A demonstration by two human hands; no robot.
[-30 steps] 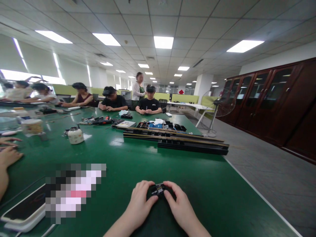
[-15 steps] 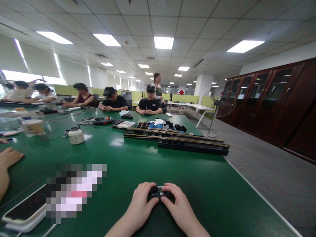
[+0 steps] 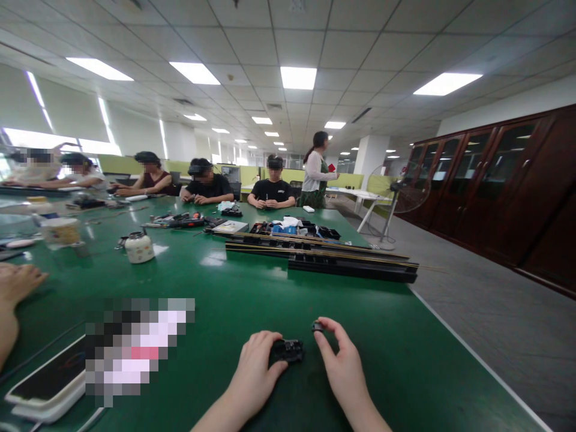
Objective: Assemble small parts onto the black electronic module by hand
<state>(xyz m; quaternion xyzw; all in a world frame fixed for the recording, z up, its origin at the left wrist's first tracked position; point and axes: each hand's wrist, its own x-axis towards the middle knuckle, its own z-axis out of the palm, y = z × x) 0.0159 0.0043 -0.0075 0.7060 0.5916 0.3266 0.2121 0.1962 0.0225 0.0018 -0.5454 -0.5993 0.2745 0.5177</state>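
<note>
My left hand (image 3: 256,367) rests on the green table (image 3: 396,354) near its front edge, fingers curled round a small black component (image 3: 287,351). My right hand (image 3: 342,363) is a little to the right, lifted slightly, pinching a tiny black part (image 3: 317,326) between thumb and forefinger. The two pieces are apart, a few centimetres between them.
Long black rails (image 3: 324,255) lie across the table's middle. A white jar (image 3: 138,246), a cup (image 3: 58,231), tools and a phone (image 3: 45,381) sit to the left. A neighbour's hand (image 3: 15,285) rests at the left edge. Several people sit at the far end; one person (image 3: 315,171) stands there.
My right hand has drawn away to the right with a tiny black part taken off the component. The standing person has walked to the right.
</note>
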